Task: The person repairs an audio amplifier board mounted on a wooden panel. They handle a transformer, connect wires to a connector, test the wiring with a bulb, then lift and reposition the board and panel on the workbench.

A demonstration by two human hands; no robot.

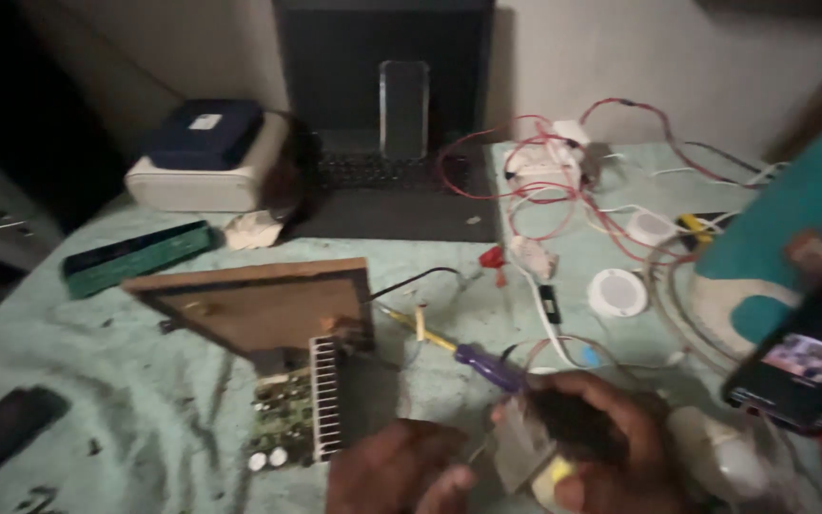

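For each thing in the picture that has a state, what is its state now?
Left hand: touching the small grey part.
Right hand: gripping the small grey part.
Screwdriver: lying on the table, not held.
Circuit board: lying flat, exposed.
Phone: screen lit.
Laptop: open, screen dark.

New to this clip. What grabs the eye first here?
Bottom centre, the two hands: the right hand grips a small dark part with a grey piece under it, and the left hand sits close beside it. Just left of them lies a circuit board with a finned heatsink, under a tilted wooden panel. At the right edge, a lit phone shows; behind, red wires tangle on the table.
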